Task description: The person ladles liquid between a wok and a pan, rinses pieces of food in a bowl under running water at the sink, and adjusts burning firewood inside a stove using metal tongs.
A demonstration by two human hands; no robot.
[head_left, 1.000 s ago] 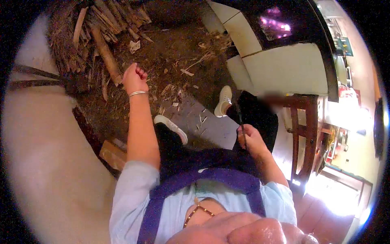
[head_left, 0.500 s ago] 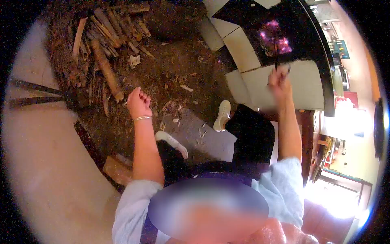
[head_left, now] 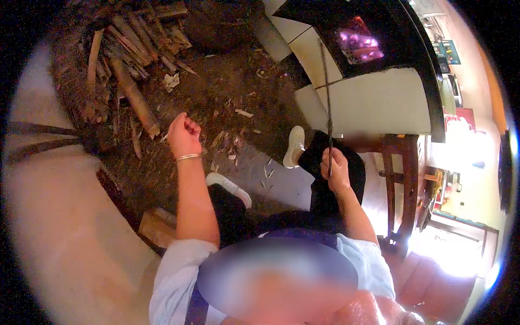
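My right hand [head_left: 337, 165] is closed around the lower end of a long, thin, dark fire poker [head_left: 329, 100]. The poker points upward in the view, its far end beside the pale side of the stove [head_left: 379, 97]. Pink-purple embers glow in the stove's dark fire opening [head_left: 358, 47], to the right of the poker. My left hand [head_left: 184, 136], with a bracelet at the wrist, hangs over the floor with its fingers curled in. Nothing shows in it. Nearest to it is the end of a thick piece of firewood [head_left: 135, 100].
A pile of split firewood [head_left: 130, 40] lies at the upper left. Wood chips and a crumpled scrap [head_left: 171, 82] litter the dirt floor. A wooden stool [head_left: 398, 184] stands right of my right arm. My white shoes [head_left: 295, 147] rest on the floor.
My right hand has drawn back from the stove, down and to the left, bringing the poker out of the fire opening. My left hand has barely moved.
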